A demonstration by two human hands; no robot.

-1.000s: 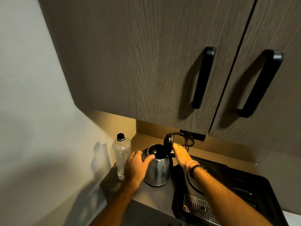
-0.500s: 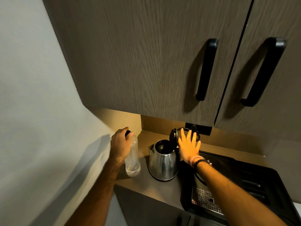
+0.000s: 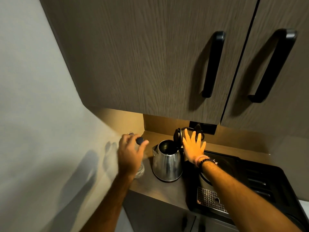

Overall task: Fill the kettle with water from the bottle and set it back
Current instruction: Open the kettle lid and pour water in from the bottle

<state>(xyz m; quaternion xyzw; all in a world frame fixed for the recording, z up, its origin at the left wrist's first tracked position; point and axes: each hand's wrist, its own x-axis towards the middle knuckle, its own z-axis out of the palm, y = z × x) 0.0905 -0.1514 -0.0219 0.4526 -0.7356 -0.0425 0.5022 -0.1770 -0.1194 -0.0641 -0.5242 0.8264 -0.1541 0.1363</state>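
Head view: left hand point(image 3: 129, 156) blurred, fingers seemingly around bottle point(image 3: 140, 169); right hand point(image 3: 194, 147) splayed wide.

No readable text to be found, nothing legible on the kettle point(image 3: 167, 162), no label made out on the bottle point(image 3: 139, 169), cupboard doors point(image 3: 150, 56) left unmarked

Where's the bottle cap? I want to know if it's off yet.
Head view: the cap is at the left hand's fingertips, left of the open kettle.
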